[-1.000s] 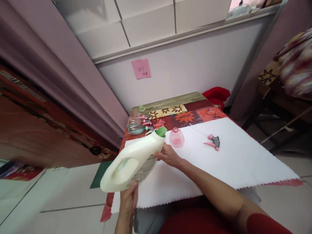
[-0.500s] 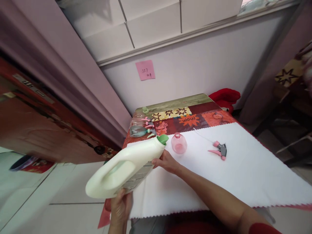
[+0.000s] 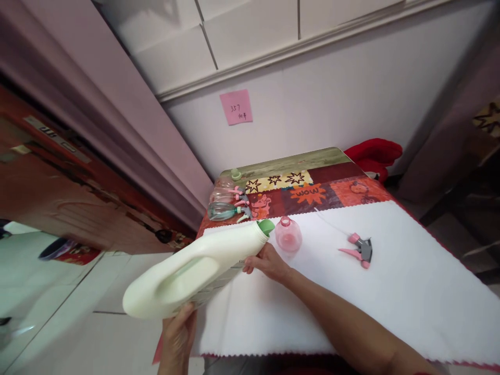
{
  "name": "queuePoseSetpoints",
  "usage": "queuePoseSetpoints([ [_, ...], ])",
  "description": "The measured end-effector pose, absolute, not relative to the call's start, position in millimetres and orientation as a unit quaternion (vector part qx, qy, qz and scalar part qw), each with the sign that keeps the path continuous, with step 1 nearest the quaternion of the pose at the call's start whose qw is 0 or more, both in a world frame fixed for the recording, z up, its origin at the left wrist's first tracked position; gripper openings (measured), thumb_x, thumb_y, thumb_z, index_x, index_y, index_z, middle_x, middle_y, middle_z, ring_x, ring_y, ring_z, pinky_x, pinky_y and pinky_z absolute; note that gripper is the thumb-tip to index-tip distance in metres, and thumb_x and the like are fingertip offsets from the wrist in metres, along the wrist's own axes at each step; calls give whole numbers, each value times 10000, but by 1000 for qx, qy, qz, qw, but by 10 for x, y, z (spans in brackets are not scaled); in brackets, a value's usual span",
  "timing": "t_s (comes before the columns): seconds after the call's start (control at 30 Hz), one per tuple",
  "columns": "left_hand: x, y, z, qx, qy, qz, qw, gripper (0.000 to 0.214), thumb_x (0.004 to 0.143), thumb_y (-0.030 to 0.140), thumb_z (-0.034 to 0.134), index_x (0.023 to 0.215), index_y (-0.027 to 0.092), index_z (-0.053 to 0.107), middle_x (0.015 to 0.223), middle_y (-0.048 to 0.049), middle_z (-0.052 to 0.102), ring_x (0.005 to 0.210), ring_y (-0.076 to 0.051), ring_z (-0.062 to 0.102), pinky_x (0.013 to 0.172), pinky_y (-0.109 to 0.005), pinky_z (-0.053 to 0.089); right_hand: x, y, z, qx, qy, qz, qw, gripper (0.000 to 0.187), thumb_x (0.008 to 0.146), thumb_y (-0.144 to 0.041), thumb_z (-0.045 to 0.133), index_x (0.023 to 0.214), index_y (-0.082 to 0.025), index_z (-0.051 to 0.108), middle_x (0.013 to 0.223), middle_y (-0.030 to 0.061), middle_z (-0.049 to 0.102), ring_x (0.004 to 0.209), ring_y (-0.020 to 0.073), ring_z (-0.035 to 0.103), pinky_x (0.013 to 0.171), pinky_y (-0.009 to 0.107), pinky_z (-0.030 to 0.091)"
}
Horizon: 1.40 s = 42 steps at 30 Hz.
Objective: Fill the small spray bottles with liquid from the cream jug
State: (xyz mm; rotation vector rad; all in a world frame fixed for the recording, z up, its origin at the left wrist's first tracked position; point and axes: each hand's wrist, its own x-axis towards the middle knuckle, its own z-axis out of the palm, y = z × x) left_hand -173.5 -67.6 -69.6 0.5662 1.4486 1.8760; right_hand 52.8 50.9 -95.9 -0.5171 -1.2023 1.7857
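Both hands support a large white detergent jug (image 3: 195, 273), tilted with its green pouring spout (image 3: 266, 227) toward the right. My left hand (image 3: 178, 325) is closed around the lower end, its fingers partly hidden beneath. Near the neck, my right hand (image 3: 265, 262) grips the underside. Just right of the spout, an uncapped pink transparent bottle (image 3: 288, 235) stands on the white cloth. No stream of liquid shows between the two. A pink-and-grey spray trigger (image 3: 361, 251) with a thin clear tube lies on the cloth farther right.
Several clear spray bottles (image 3: 222, 211) with trigger heads lie at the table's back left, and a pale green cap (image 3: 236, 174) sits behind them. White cloth (image 3: 304, 317) covers the near part of the table. A brown door (image 3: 97, 198) stands at the left.
The jug has tipped slightly, its lower end shifting left and its spout coming closer to the pink bottle. Both hands keep their hold. The camera view has shifted a little.
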Motion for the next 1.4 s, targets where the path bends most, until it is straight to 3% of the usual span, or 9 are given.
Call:
queuePoseSetpoints([
  [0.33,-1548,-577,-625,212,574,722,323,803,294,401,977,1053,276,745,1097,-40,777,1276,-388,587,1092,-526,477,645,484,-922,-244,-476,685,494,464,633,-597,826,745,-164,703,584,40,678,520,183,629,504,306,552],
  [0.47,-1488,-543,-595,236,565,720,326,811,316,417,978,1079,282,739,1125,-30,770,1253,-371,605,1024,-492,540,672,501,-907,-242,-476,682,499,405,654,-548,813,703,-165,689,575,39,667,518,172,614,496,290,533],
  [0.8,-1435,-520,-479,264,567,716,311,767,368,403,969,1088,274,738,1147,-26,765,1254,-314,603,1044,-400,516,662,517,-925,-235,-448,698,507,418,652,-512,823,802,-141,699,627,37,675,541,172,645,479,272,542],
  [1.13,-1412,-504,-316,298,562,706,309,744,413,362,963,1112,256,731,1174,-35,753,1231,-306,616,1091,-415,483,673,533,-914,-234,-430,719,493,558,633,-596,838,897,-132,674,704,53,713,556,185,682,491,274,567],
  [1.4,-1367,-502,-226,298,562,710,303,746,405,342,963,1107,249,726,1184,-41,748,1311,-321,560,1128,-434,450,704,538,-890,-226,-452,717,481,532,696,-587,809,930,-129,673,639,44,697,578,206,703,537,302,588],
])
